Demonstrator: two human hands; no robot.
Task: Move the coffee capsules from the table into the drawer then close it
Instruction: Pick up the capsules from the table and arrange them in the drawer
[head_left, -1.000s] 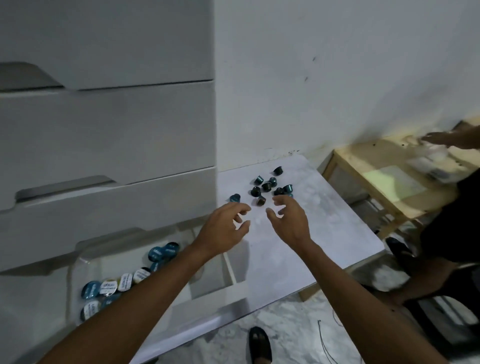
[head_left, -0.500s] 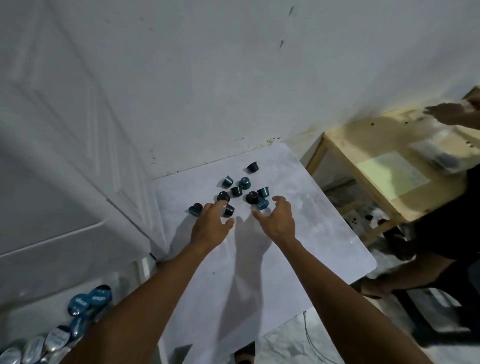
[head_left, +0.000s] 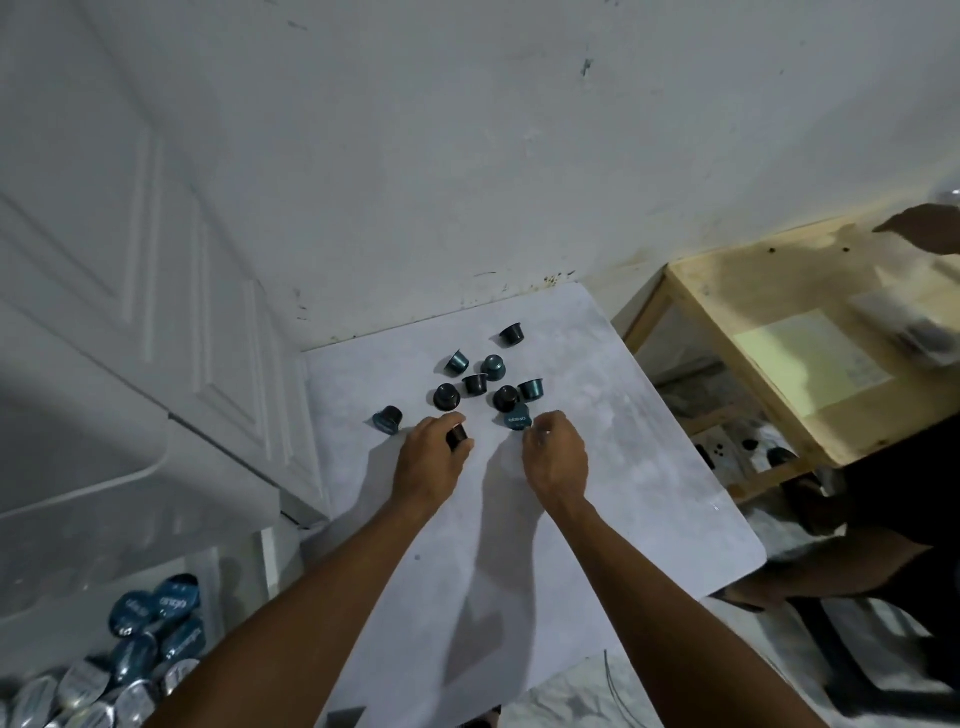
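Observation:
Several dark and teal coffee capsules (head_left: 475, 383) lie clustered at the far part of the white table (head_left: 613, 509). My left hand (head_left: 428, 462) is closed around a dark capsule (head_left: 456, 435) at the near edge of the cluster. My right hand (head_left: 556, 457) pinches a teal capsule (head_left: 517, 420) with its fingertips. One teal capsule (head_left: 387, 419) lies apart to the left. The open drawer (head_left: 62, 639) at the lower left holds several blue and silver capsules (head_left: 156, 618).
A white cabinet (head_left: 156, 312) stands left of the table, against the white wall. To the right is a wooden table (head_left: 779, 332) with paper and a plastic bag, where another person's hand (head_left: 924, 234) reaches. That person's legs are at the right edge.
My head turned right and down, so the drawer slid toward the lower left. Both hands reached forward to the capsule cluster and closed on one capsule each.

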